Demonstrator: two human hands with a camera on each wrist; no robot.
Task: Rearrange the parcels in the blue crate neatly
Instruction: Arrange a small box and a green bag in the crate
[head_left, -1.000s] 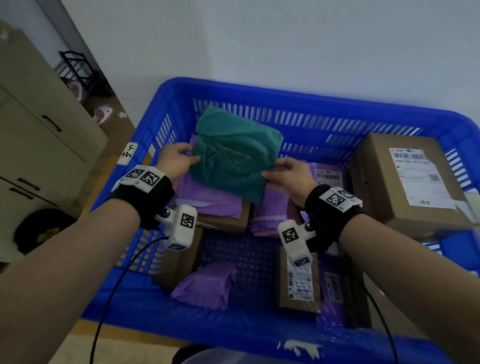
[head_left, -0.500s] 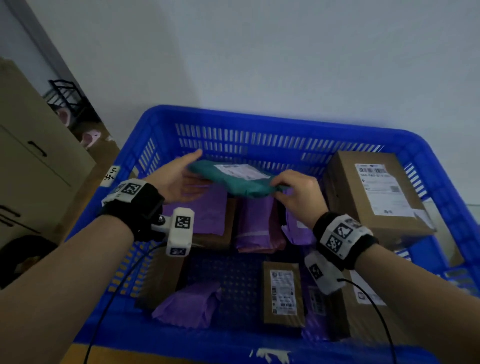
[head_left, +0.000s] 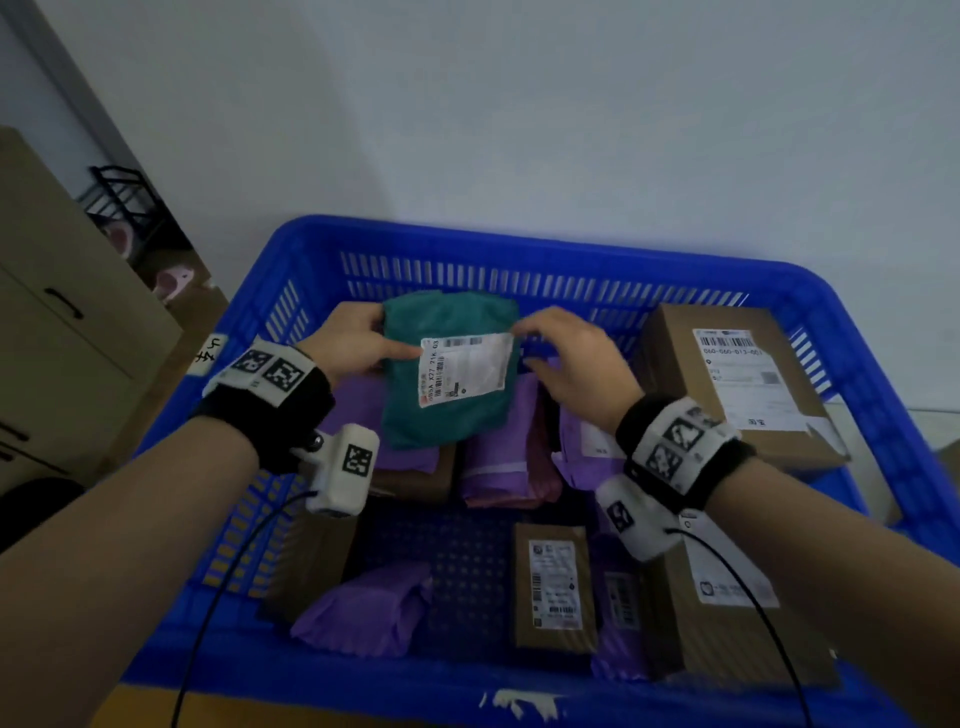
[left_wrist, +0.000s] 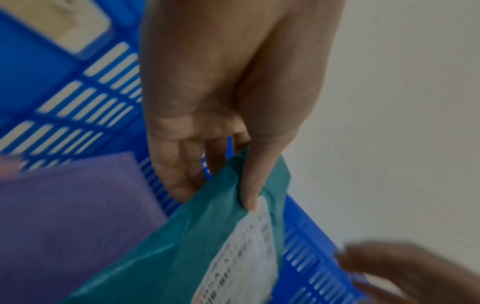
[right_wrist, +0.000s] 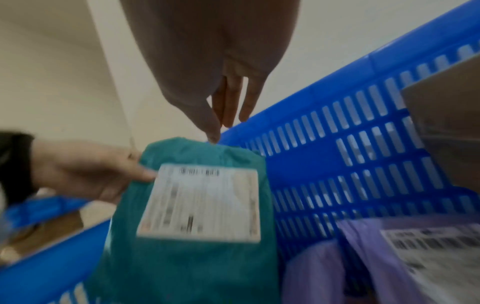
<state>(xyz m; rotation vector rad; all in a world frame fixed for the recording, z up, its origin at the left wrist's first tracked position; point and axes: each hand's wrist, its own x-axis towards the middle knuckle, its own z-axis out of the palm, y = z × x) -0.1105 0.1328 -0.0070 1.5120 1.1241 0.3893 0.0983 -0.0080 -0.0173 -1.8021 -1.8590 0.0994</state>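
A green mailer parcel (head_left: 447, 415) with a white label facing up hangs tilted over the far left of the blue crate (head_left: 519, 249). My left hand (head_left: 382, 340) pinches its upper left edge, thumb on top and fingers beneath; the left wrist view shows that hand (left_wrist: 228, 185) on the green parcel (left_wrist: 182, 246). My right hand (head_left: 540, 338) is at the upper right corner with fairly straight fingers. In the right wrist view only the thumb tip of my right hand (right_wrist: 223, 127) touches the top edge of the green parcel (right_wrist: 182, 267).
Purple mailers (head_left: 498, 457) lie under the green parcel. A big brown box (head_left: 727, 384) stands at the crate's far right. Near the front are a small brown box (head_left: 553, 587), a purple bag (head_left: 363, 613) and another box (head_left: 727, 623). A cabinet (head_left: 62, 338) stands at the left.
The green parcel has been turned over from its plain side to label up. My right hand has loosened from a pinch to a light touch at the top corner.
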